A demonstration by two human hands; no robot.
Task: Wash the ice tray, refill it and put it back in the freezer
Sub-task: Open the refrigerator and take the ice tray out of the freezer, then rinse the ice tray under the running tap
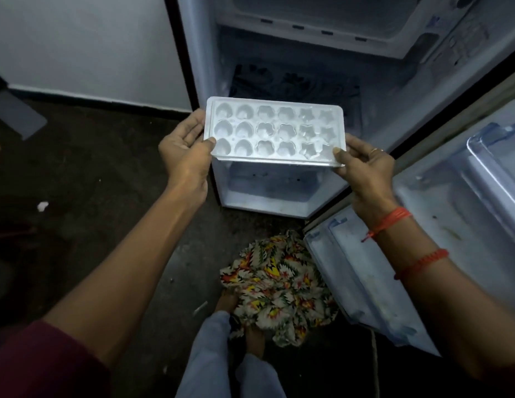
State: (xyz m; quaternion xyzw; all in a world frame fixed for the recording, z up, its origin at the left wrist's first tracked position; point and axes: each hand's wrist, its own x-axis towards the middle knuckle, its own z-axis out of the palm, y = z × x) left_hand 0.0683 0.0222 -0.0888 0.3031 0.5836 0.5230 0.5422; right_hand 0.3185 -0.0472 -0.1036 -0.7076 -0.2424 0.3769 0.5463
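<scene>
Holding tray (275,133) in front of open fridge (308,81) | left hand (181,150) and right hand (365,165) pinch its ends, thumbs on rim, fingers beneath | risk: rim may slip from thumbs, tilting tray, spilling contents before fridge

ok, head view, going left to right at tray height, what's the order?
left hand → ice tray, held at both short ends → right hand → clear door shelf on the open fridge door.
</scene>
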